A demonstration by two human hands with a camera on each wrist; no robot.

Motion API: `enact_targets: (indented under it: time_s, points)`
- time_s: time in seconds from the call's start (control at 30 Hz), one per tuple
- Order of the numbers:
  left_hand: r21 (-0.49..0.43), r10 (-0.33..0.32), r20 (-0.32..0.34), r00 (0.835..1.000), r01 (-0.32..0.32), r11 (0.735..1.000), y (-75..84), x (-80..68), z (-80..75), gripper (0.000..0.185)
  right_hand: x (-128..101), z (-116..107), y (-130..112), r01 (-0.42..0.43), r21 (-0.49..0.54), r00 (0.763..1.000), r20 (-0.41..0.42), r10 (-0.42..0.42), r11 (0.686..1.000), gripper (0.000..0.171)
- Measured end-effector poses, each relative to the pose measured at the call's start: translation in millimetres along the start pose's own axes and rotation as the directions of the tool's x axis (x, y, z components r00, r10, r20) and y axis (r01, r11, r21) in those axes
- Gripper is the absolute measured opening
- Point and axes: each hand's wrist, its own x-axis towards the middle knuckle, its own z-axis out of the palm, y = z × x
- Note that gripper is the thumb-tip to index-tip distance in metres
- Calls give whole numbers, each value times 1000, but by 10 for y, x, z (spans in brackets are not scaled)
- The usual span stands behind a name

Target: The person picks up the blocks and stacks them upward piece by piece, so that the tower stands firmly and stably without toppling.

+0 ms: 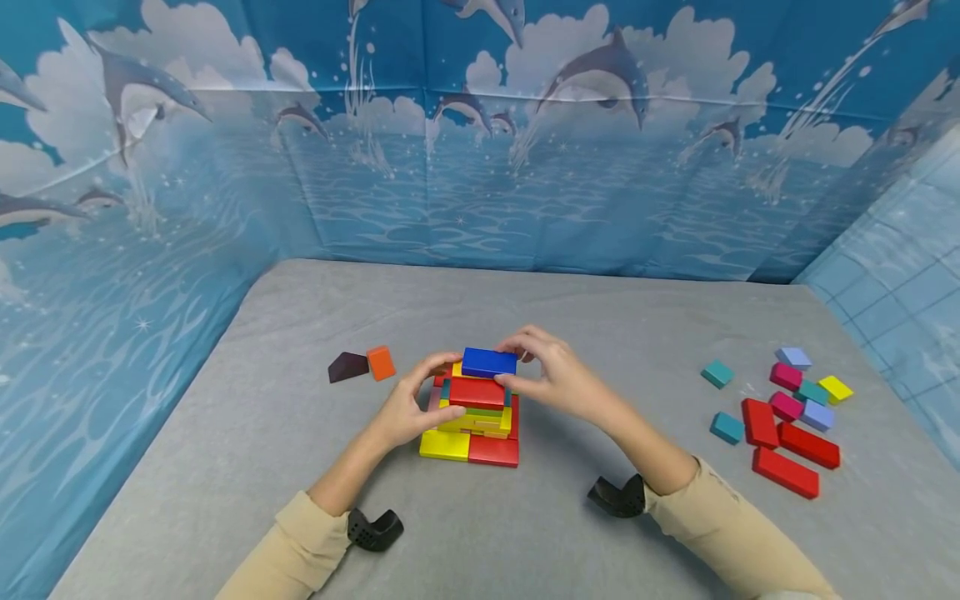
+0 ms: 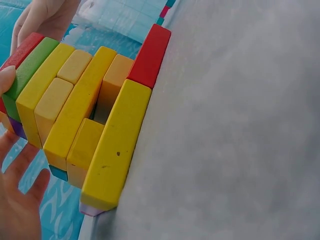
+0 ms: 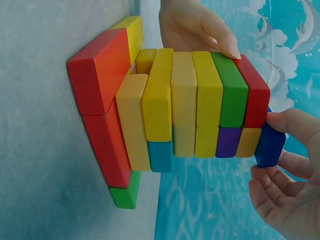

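- A tower of colored blocks [image 1: 476,412] stands in the middle of the gray table [image 1: 525,533], close in front of the person.
- At the bottom of the tower lie a yellow block [image 1: 444,445] and a red block [image 1: 493,451], side by side and touching.
- Above them come layers of yellow, green and red blocks — the right wrist view also shows a purple one and a teal one tucked in.
- On the very top sits a blue block [image 1: 489,362]. It lies flat on a red block [image 1: 477,392].
- The right hand [image 1: 551,375] holds the blue block: its fingers curl over the far end and the thumb presses the near side.
- The left hand [image 1: 411,403] is at the left side of the tower. Its fingers are bent and the fingertips touch the upper blocks there — it steadies the tower but does not wrap around any block.
- To the left, well apart from the tower, lie a dark brown wedge [image 1: 347,367] and an orange block [image 1: 381,362], just beside each other.
- To the right, well apart, lies a bunch of loose blocks [image 1: 783,417]: red, teal, pink, pale purple and yellow ones.
- A blue cloth with dolphins [image 1: 480,125] stands behind the table.
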Motion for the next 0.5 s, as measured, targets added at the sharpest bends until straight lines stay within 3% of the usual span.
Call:
enact_targets:
  time_s: [0.2, 0.5]
  points:
    - [9, 16, -8, 1000, -15, 1000, -11, -7, 9, 64, 24, 48, -28, 6, 2, 1000, 11, -6, 1000, 34]
    - [67, 11, 45, 999, -14, 998, 20, -5, 7, 60, 48, 80, -41, 23, -2, 1000, 8, -23, 1000, 34]
